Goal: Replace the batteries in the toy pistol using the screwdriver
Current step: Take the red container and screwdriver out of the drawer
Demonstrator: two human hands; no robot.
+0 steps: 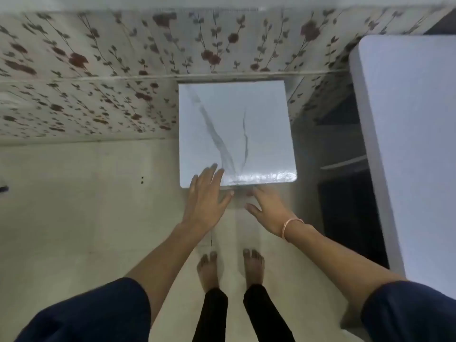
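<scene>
A person stands on a pale floor, looking down at a small white marble-patterned table in the centre of the frame. Its far edge is against a flower-patterned wall. Bare feet show at lower centre.

The left hand reaches over the table's near left corner with its fingers straight and together, grasping nothing. The frame is smeared, so whether the fingertips rest on the top or hover just above it cannot be told. The right hand, with a thin bracelet on its wrist, sits just below the near edge, fingers spread and relaxed, also holding nothing. A second white surface runs down the right side of the frame.

The toy pistol, the screwdriver and the batteries show nowhere in the frame. The work on the toy seems not yet begun, and the hands look set to take hold of the table or steady it.

The main risks come from the table:
- **Tipping:** it appears light, so a pull or lift from one corner alone could tilt it.
- **Feet:** it could swing into the bare feet just beside its near edge.
- **Wall:** dragging it could scrape the wall behind.
- **Small parts:** screws and batteries set down on a glossy top could roll off and be lost on the pale floor.
</scene>
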